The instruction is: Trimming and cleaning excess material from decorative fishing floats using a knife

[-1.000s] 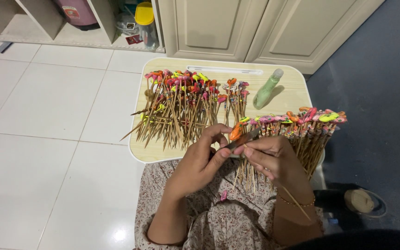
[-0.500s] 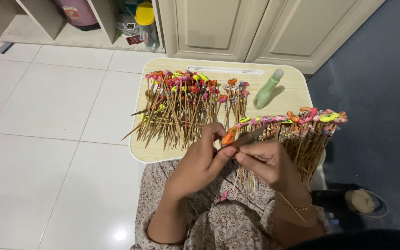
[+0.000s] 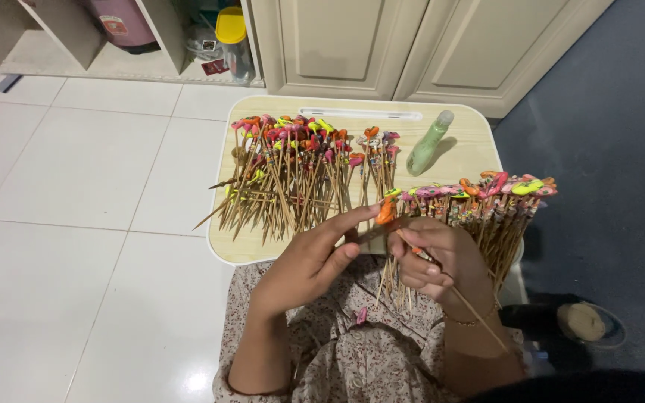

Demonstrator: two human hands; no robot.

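Orange clay-like piece (image 3: 386, 212) sits on tip of a thin wooden stick (image 3: 479, 319), held up just above near edge of the small table (image 3: 472, 142), btwn both hands. Left hand (image 3: 309, 263) fingers mostly extended, index tip + thumb closed lightly on the orange piece from the left; rest of hand loose. Right hand (image 3: 436, 257) curled shut around the stick just below the piece, stick running down-right past the wrist w/ bracelet (image 3: 472, 321); looks like a few more sticks under that hand, can't tell if gripped or just lying behind. Just right of the hands: row of finished sticks (image 3: 487, 201) w/ pink/orange/yellow-green tops, touching/overlapping right hand area, hanging off table's front-right edge. Further back left on table: bigger pile of sticks (image 3: 293, 179) w/ red/pink/orange tops, fanned out, well apart from left hand. Green bottle (image 3: 427, 143) lying tilted near back-right of table. Person's lap in floral fabric (image 3: 367, 358) below hands. White tile floor (image 3: 76, 224) to left, cream cabinet doors (image 3: 352, 45) behind table, open shelf w/ yellow-lidded jar (image 3: 231, 30) top left.
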